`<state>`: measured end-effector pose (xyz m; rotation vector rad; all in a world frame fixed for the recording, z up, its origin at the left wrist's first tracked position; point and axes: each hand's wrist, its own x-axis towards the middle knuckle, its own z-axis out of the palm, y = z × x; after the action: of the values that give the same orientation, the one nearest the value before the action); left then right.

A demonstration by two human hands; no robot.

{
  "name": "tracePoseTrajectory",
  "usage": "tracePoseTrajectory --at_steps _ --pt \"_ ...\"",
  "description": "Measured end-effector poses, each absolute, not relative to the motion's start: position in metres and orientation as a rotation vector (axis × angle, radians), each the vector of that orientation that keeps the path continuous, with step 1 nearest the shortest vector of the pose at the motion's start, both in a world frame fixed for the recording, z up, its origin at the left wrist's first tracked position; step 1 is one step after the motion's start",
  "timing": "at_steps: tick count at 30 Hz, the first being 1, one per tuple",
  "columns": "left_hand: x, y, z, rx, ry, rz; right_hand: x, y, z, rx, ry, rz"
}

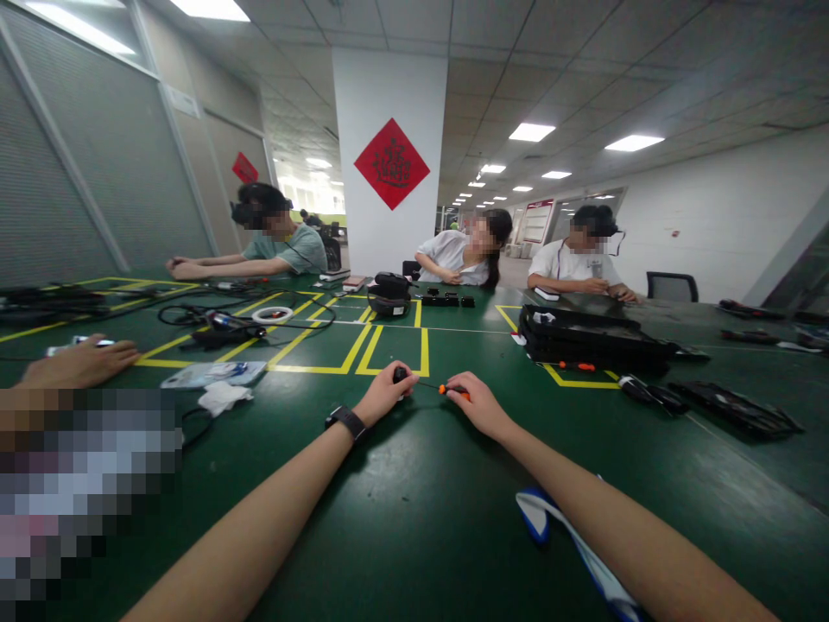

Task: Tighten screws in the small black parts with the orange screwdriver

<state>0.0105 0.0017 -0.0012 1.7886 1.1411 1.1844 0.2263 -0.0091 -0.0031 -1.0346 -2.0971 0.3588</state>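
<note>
Over the green table [414,518], my left hand [382,396] has its fingers closed round a small black part [400,374], mostly hidden by the fingers. In my right hand [483,406] is a screwdriver [446,390] with an orange and black handle, pinched between thumb and fingers. Its thin dark shaft points left toward the black part. Whether the tip touches that part cannot be made out. A dark watch [346,422] sits on my left wrist.
Black trays [589,333] are stacked at right, with a flat black frame [735,408] beyond. A blue-and-white strap [534,517] lies under my right forearm. At left are cables [187,315], a plastic bag [211,374] and another person's hand [81,361]. Several people sit around the table.
</note>
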Motion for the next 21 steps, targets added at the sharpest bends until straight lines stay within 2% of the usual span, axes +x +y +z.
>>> tracePoseTrajectory --at_steps 21 --pt "0.0110 0.0005 0.0004 1.772 1.158 1.189 0.2266 -0.0102 -0.0013 -1.030 -2.074 0.375"
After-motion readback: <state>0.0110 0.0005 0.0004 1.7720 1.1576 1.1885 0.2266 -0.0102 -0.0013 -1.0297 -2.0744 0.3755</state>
